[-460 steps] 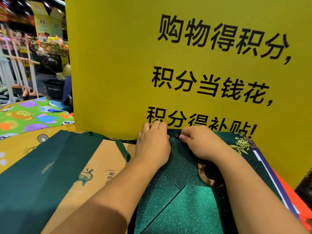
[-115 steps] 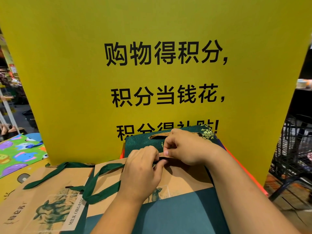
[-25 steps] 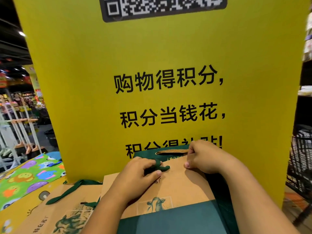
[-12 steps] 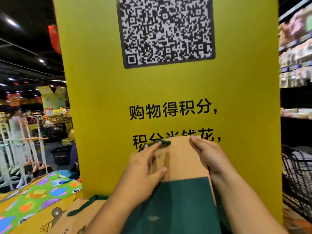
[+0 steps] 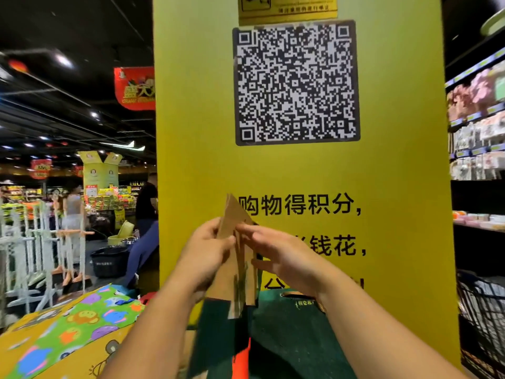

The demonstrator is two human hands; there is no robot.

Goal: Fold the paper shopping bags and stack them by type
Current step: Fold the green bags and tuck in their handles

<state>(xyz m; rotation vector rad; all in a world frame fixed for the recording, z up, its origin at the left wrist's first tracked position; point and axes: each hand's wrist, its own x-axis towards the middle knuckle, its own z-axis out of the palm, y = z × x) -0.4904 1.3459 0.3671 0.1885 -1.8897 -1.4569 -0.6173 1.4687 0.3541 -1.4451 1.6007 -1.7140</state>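
A kraft-brown and dark green paper bag (image 5: 237, 214) stands lifted on edge in front of me, its top corner pointing up against the yellow sign. My left hand (image 5: 203, 255) grips its left side, thumb on the near face. My right hand (image 5: 281, 258) presses the bag's right side with nearly straight fingers. Below lies a flat dark green glitter bag (image 5: 289, 321) with a cut-out handle, and an orange-red bag edge (image 5: 241, 359) shows under it.
A tall yellow sign board (image 5: 396, 160) with a QR code stands close behind the bags. A colourful animal-print sheet (image 5: 68, 332) lies at the lower left. A wire shopping cart (image 5: 483, 310) is at the right, shop shelves above it. People stand in the aisle at the far left.
The brown and green bag has been raised from lying flat to standing on edge between both hands. My view has tilted upward, showing the whole QR code.
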